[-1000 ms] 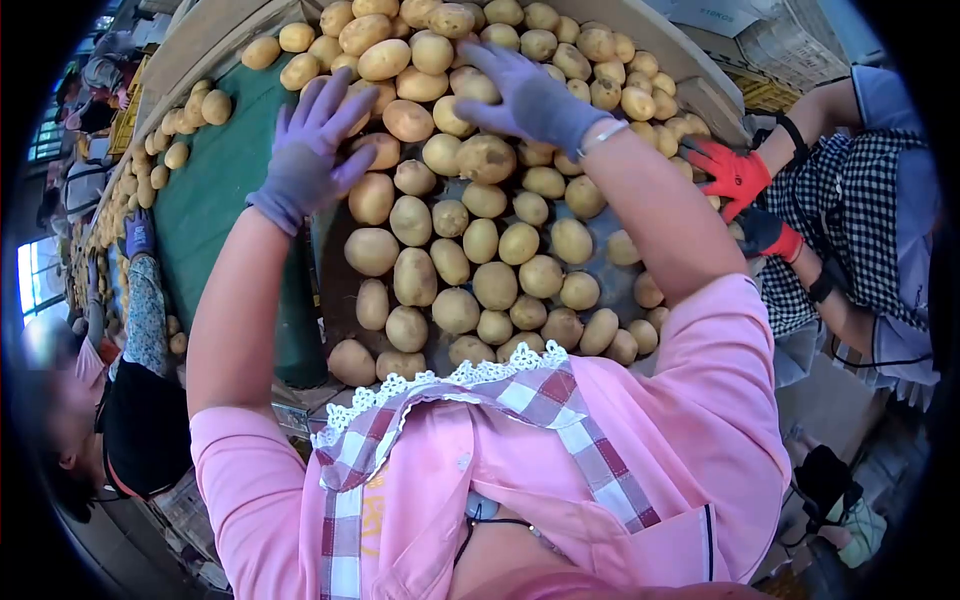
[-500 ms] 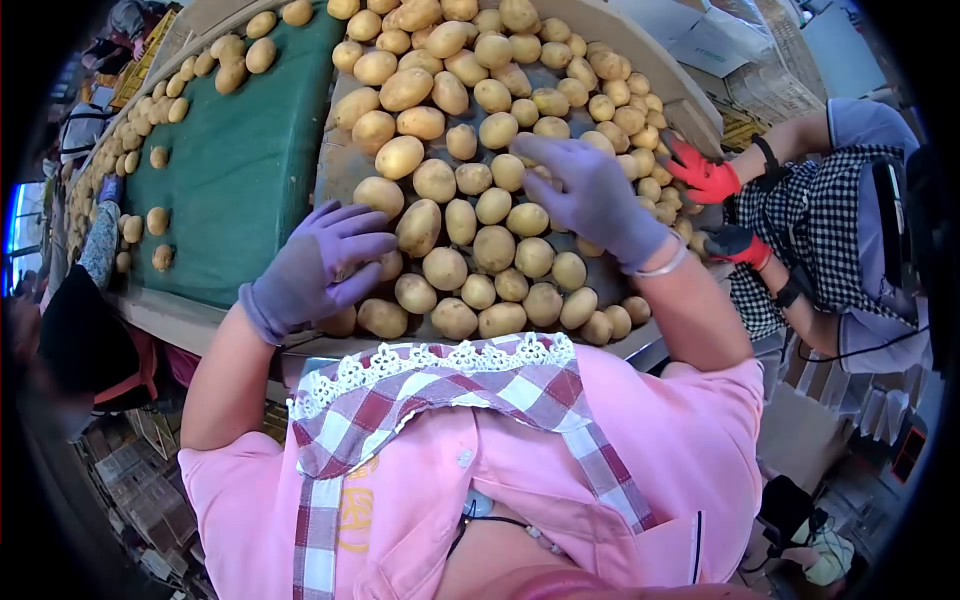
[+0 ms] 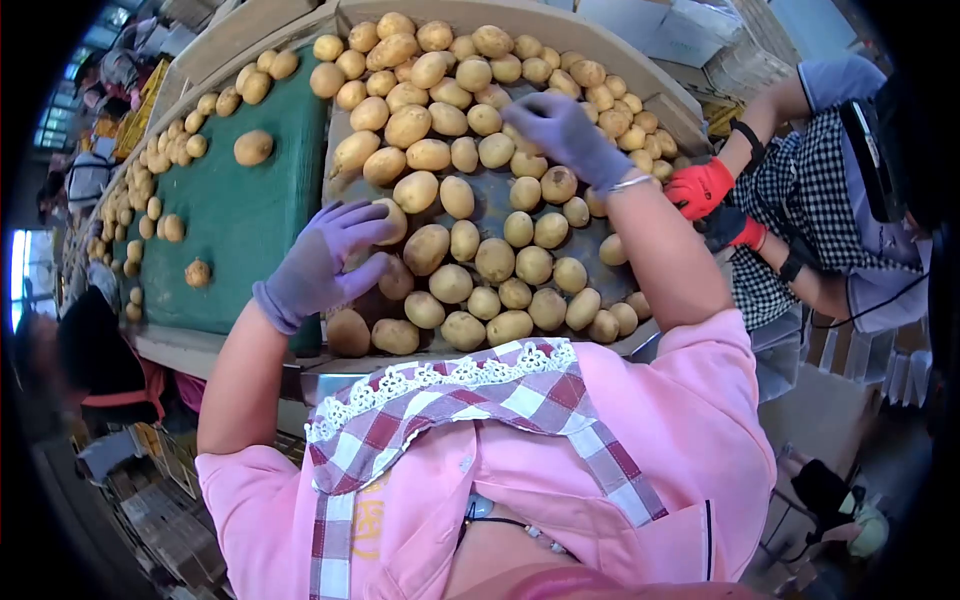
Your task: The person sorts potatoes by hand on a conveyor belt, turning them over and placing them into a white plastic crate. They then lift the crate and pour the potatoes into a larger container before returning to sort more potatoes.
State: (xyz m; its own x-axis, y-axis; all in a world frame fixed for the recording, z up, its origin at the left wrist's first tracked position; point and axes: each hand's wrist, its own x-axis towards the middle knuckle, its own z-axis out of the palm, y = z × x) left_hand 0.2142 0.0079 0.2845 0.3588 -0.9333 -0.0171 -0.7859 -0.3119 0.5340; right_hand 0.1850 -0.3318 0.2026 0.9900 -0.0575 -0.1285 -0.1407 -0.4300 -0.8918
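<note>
Many loose potatoes lie on a dark metal sorting table in front of me. My left hand, in a purple-grey glove, is over the table's left side. Its fingers are apart and curved, with the tips at a potato and the thumb beside another potato. Farther off to the right, my right hand, gloved the same way, reaches low over the potatoes with its fingers stretched out. It hides some of the potatoes under it, and I see nothing held in it.
A green conveyor belt carrying scattered potatoes runs along the left. A wooden rim borders the table's far side. At the right, a co-worker in a checked apron has red-and-black gloved hands at the table edge. Another person is at the left.
My right hand has moved slightly up and left, and potatoes around it have shifted. My left hand has turned slightly. Potatoes on the belt have changed position. The co-worker's red-gloved hands have come closer together.
</note>
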